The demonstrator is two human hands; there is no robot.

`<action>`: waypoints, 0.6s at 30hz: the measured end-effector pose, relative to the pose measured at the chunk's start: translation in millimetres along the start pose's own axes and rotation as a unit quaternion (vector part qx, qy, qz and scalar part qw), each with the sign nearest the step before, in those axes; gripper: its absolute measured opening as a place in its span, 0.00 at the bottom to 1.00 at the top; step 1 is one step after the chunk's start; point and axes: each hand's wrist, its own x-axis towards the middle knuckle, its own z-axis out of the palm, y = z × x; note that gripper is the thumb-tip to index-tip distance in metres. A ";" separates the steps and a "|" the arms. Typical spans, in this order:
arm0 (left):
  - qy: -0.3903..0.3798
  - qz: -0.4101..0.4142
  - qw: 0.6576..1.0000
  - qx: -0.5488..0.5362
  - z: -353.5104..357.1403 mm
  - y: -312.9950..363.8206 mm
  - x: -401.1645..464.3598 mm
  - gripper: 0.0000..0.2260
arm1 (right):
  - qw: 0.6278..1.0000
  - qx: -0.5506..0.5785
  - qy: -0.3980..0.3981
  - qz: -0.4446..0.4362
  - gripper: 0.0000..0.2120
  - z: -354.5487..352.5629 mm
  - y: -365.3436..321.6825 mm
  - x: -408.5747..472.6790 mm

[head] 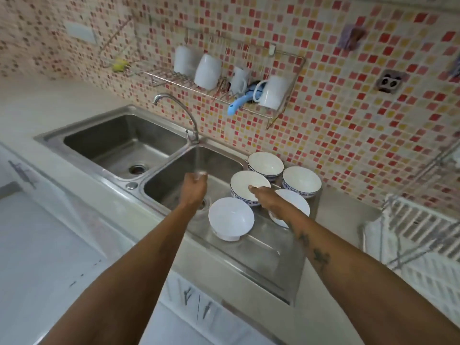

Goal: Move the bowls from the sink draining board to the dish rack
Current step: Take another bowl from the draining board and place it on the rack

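Head view looks down on a shiny steel double sink [117, 143] set in a pale counter, backed by a wall of small red, yellow and cream mosaic tiles. Five round, glossy white bowls sit close together on the flat steel draining board [268, 255] just right of the second basin. Three have blue patterned bands on the outside: the back bowl [265, 165], the right bowl [301, 181] and the middle bowl [249, 185]. The front bowl [231, 218] is plain white and tilts toward the camera; the fifth bowl [293, 202] is partly hidden by the right forearm. All look empty.

Right hand [260, 191] lies over the near rim of the middle bowl, fingertips at its edge; whether they grip it I cannot tell. Left hand [195, 184] hangs over the second basin under running tap water, fingers curled loosely, holding nothing.

A white slatted dish rack [423, 227] stands well to the right. A wire wall shelf [224, 93] holds upturned white mugs.
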 end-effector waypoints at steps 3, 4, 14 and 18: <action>-0.029 -0.030 0.999 -0.005 9.5 -39.9 4.2 0.12 | 0.999 0.023 0.026 0.017 0.22 21.1 31.7 21.9; -0.036 -0.028 0.999 -0.010 14.2 -50.9 6.2 0.13 | 0.998 0.034 0.053 0.011 0.25 27.0 42.6 30.3; -0.080 -0.148 0.973 -0.156 47.6 -100.3 3.1 0.12 | 0.989 0.098 0.056 0.099 0.25 68.9 78.4 37.5; -0.076 -0.164 0.964 -0.193 60.8 -120.4 10.0 0.19 | 0.987 0.110 0.068 0.091 0.24 72.0 83.9 37.3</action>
